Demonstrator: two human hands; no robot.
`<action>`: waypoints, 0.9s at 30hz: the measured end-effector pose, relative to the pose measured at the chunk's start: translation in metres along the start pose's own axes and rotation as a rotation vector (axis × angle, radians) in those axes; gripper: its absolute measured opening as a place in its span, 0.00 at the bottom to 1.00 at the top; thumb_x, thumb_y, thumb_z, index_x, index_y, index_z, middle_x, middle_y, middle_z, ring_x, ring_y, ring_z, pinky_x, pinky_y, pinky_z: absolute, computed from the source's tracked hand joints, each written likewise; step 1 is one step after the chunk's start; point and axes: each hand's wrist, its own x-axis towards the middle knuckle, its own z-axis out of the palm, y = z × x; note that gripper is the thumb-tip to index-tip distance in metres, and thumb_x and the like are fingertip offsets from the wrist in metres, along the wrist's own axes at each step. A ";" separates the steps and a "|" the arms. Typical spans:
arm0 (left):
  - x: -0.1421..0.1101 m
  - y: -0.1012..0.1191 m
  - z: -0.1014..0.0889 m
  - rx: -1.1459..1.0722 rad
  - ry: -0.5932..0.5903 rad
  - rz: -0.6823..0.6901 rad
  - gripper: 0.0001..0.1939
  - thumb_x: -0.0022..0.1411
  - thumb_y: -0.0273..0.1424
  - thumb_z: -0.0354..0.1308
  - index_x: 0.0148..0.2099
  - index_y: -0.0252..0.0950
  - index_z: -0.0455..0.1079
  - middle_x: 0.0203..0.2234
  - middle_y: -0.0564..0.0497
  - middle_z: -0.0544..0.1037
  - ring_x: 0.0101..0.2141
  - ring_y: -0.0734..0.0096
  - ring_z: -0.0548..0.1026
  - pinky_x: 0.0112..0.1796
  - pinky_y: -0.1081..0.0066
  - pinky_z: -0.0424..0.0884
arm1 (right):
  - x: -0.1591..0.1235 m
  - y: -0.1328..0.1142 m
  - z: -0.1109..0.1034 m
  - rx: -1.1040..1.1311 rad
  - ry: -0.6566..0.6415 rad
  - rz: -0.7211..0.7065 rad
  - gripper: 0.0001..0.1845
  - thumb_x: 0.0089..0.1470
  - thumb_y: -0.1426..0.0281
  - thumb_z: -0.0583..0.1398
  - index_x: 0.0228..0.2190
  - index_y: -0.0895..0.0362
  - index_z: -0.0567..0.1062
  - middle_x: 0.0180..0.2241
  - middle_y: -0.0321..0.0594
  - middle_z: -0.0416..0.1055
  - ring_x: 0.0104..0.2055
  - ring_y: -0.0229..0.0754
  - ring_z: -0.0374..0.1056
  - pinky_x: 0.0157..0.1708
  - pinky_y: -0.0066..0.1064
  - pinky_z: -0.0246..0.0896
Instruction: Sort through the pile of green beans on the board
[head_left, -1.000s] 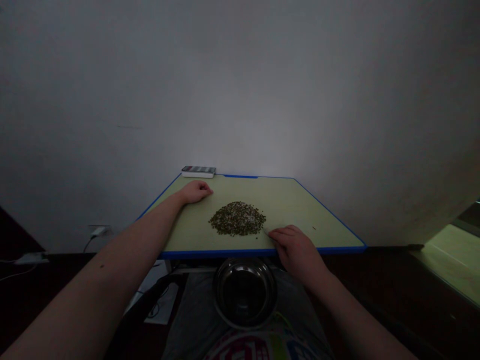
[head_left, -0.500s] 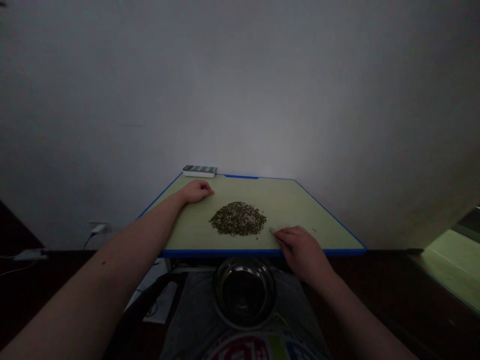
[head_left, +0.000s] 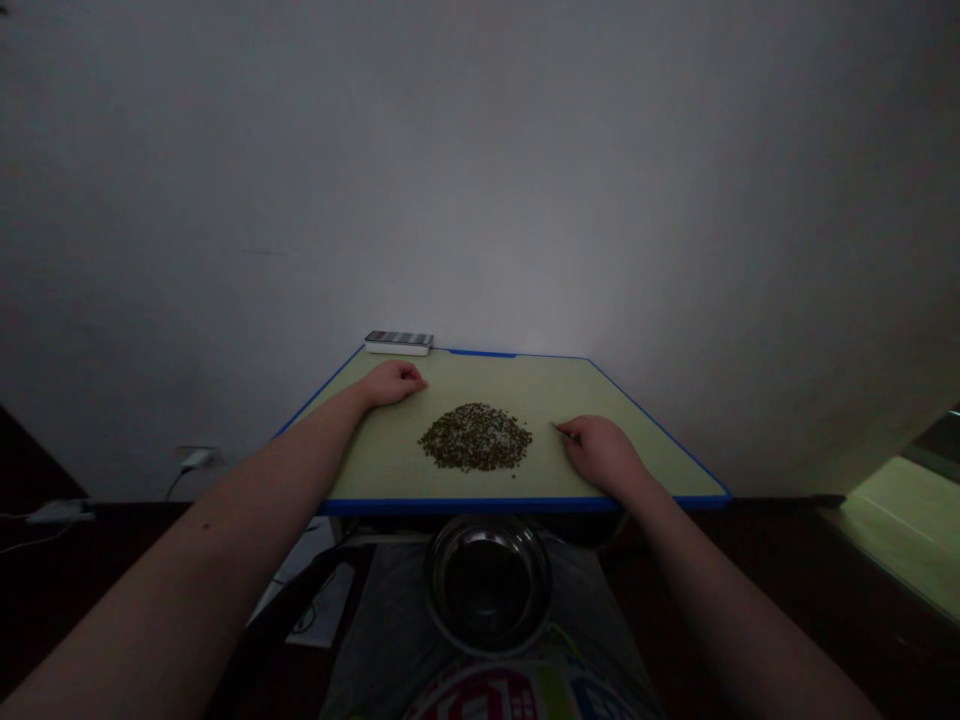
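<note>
A low heap of small green and pale grains or beans [head_left: 474, 440] lies on the pale yellow tabletop with blue edging [head_left: 525, 380]. Beyond the heap to the left, my left hand [head_left: 394, 382] rests on the table with curled fingers, and nothing shows in them. My right hand [head_left: 604, 455] is closed just right of the heap, apart from it. From its fingers pokes the tip of a small thin light-coloured object [head_left: 556, 427]; its kind cannot be made out. A shiny metal bowl [head_left: 487, 640] sits on my lap below the table's front edge.
A white box with a dark striped top [head_left: 399, 343] stands at the table's back left corner, close to the wall. A white plug with a cable [head_left: 196, 459] is in the wall at left. A yellowish surface [head_left: 900, 530] lies low at far right.
My right hand has moved away from the table's front edge, farther back and slightly right, with the thin object still in its fingers. My left hand and the heap look the same.
</note>
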 end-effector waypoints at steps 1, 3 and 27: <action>0.000 0.000 0.000 0.000 0.000 0.003 0.18 0.44 0.46 0.52 0.27 0.37 0.69 0.19 0.53 0.72 0.25 0.69 0.68 0.27 0.71 0.63 | 0.003 0.004 0.000 -0.008 -0.012 0.014 0.16 0.53 0.71 0.52 0.38 0.56 0.78 0.36 0.44 0.76 0.38 0.44 0.70 0.37 0.31 0.61; 0.000 -0.002 0.000 0.001 0.003 0.008 0.17 0.45 0.46 0.53 0.27 0.36 0.69 0.19 0.53 0.72 0.25 0.69 0.68 0.26 0.71 0.63 | 0.006 0.011 -0.001 -0.025 -0.023 0.035 0.16 0.53 0.72 0.52 0.38 0.56 0.78 0.35 0.45 0.76 0.37 0.44 0.70 0.36 0.31 0.61; 0.001 -0.003 0.001 -0.007 0.005 0.001 0.17 0.45 0.45 0.53 0.28 0.35 0.69 0.20 0.53 0.72 0.25 0.70 0.68 0.27 0.72 0.63 | -0.014 -0.001 -0.011 0.305 0.025 -0.195 0.15 0.52 0.73 0.54 0.38 0.56 0.77 0.36 0.41 0.76 0.39 0.42 0.70 0.40 0.32 0.63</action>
